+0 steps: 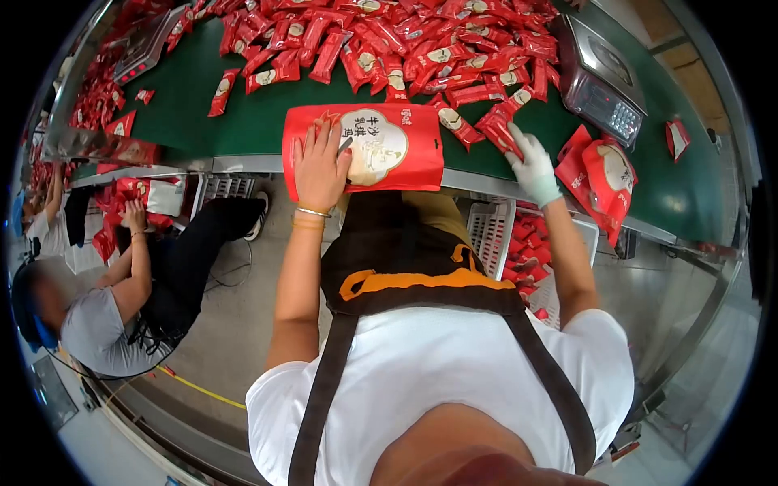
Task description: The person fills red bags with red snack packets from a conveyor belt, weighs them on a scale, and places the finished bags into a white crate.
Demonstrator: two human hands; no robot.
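Note:
A large red pouch (417,146) with a cream oval label lies across the table's near edge. My bare left hand (320,170) holds it on the left side, fingers stretched over its front. A small dark strip (346,146) shows beside those fingers; I cannot make out what it is. To the right, my right hand (535,168), in a white glove, has its fingers closed on a small red wrapped packet (497,130). Another small packet (458,127) lies between that one and the pouch.
Red packets (438,49) are heaped along the green table (190,125). A digital scale (600,77) stands right, near another red pouch (608,174). A second scale (150,44) is far left. Below the edge is a white crate (490,231). A seated person (113,316) works at left.

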